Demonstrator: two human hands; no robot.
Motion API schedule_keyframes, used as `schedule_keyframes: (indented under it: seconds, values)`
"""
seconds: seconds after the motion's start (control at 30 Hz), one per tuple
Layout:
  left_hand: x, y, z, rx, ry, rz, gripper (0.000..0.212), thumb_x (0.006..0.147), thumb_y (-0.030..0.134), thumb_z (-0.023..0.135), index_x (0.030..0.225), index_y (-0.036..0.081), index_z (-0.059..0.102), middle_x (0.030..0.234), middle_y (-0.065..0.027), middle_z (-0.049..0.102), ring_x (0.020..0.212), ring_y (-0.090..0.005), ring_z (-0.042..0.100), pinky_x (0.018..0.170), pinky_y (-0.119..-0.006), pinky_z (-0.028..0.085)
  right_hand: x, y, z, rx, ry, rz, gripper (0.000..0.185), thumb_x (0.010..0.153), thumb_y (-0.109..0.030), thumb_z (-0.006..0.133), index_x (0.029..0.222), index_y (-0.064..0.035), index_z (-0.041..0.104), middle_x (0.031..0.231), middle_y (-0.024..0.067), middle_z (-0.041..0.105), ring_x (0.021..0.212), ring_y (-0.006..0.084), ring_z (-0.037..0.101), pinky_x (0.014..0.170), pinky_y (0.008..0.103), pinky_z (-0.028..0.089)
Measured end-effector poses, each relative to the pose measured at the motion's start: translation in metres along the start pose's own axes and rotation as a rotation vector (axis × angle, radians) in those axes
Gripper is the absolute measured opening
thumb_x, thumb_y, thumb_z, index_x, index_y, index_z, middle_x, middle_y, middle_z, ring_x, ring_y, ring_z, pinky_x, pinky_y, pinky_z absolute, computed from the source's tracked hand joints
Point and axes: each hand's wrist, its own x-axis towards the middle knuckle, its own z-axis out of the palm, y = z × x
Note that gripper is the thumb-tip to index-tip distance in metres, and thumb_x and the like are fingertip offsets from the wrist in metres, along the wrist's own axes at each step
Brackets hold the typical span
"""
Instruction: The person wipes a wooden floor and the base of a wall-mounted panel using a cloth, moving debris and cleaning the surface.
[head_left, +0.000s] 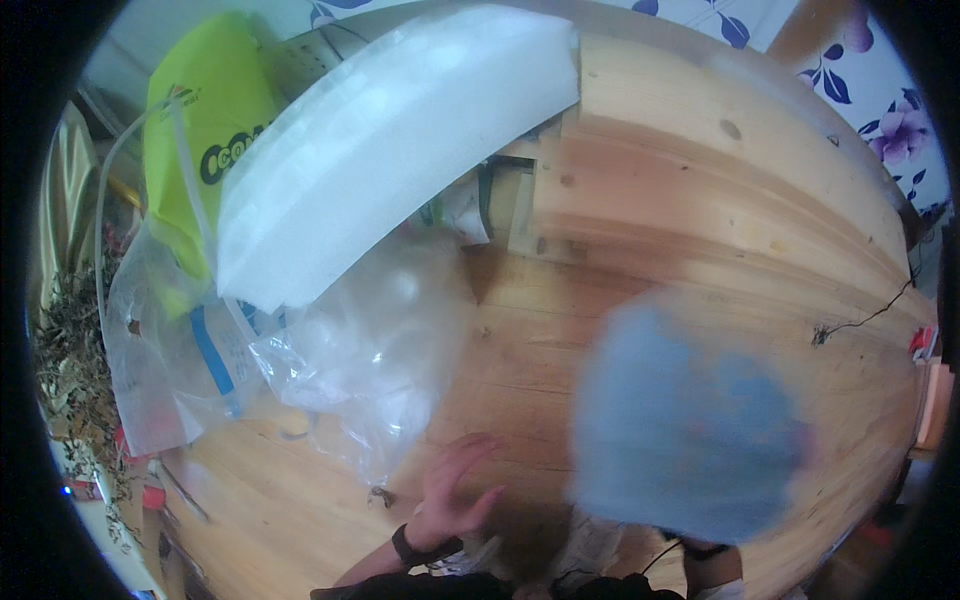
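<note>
My left hand (457, 484), with a dark band on its wrist, is at the lower middle, its fingers apart and nothing in them. To the right is a blurred light-blue sheet-like item (682, 427), which hides my right hand; only the forearm with a dark band shows below it. Clear plastic packaging (367, 352) lies just beyond my left hand on the wooden surface. Behind that rests a long white foam-like sheet (405, 142), partly over the packaging.
A yellow-green bag (202, 135) stands at the upper left, beside a translucent plastic bag (157, 352). Dried plant material (75, 352) lines the left edge. A raised wooden board (720, 180) runs across the upper right. A thin black wire (870, 319) lies at right.
</note>
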Motion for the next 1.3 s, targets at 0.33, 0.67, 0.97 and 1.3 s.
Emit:
schedule_keyframes:
  seconds: [0.33, 0.67, 0.97, 1.3]
  values:
    - [-0.024, -0.020, 0.022, -0.047, -0.102, -0.117, 0.044, 0.083, 0.002, 0.068, 0.127, 0.003, 0.059, 0.122, -0.0147, 0.068, 0.117, -0.0310, 0.063, 0.101, -0.041, 0.048, 0.173, -0.021, -0.055, -0.320, 0.439, 0.000, 0.053, 0.101, -0.028, 0.055, 0.145, -0.0001, 0.047, 0.128, 0.0152, 0.062, 0.114, 0.0224, 0.059, 0.100, 0.0381, 0.046]
    - [-0.033, -0.013, 0.023, -0.208, 0.053, -0.324, 0.042, 0.089, 0.001, 0.064, 0.130, 0.000, 0.056, 0.116, -0.0143, 0.071, 0.109, -0.0254, 0.067, 0.097, -0.037, 0.050, 0.126, -0.052, 0.041, 0.139, -0.165, 0.413, 0.045, 0.087, -0.017, 0.069, 0.130, -0.0097, 0.062, 0.127, 0.0129, 0.065, 0.116, 0.0262, 0.062, 0.100, 0.0412, 0.048]
    - [-0.033, -0.022, 0.035, -0.110, -0.011, -0.300, 0.036, 0.093, 0.000, 0.062, 0.128, 0.001, 0.056, 0.111, -0.0121, 0.072, 0.106, -0.0216, 0.068, 0.097, -0.037, 0.051, 0.220, -0.026, -0.101, 0.031, 0.728, -0.103, 0.050, 0.101, -0.034, 0.054, 0.140, -0.0013, 0.052, 0.142, 0.0132, 0.055, 0.132, 0.0259, 0.050, 0.115, 0.0418, 0.035]
    - [-0.026, -0.015, 0.034, -0.156, 0.011, -0.332, 0.036, 0.090, -0.003, 0.063, 0.126, 0.000, 0.059, 0.108, -0.0134, 0.073, 0.101, -0.0230, 0.070, 0.091, -0.034, 0.053, 0.213, -0.049, 0.035, 0.688, 0.361, 0.288, 0.060, 0.095, -0.042, 0.063, 0.139, -0.0018, 0.053, 0.136, 0.0162, 0.059, 0.129, 0.0248, 0.054, 0.111, 0.0366, 0.039]
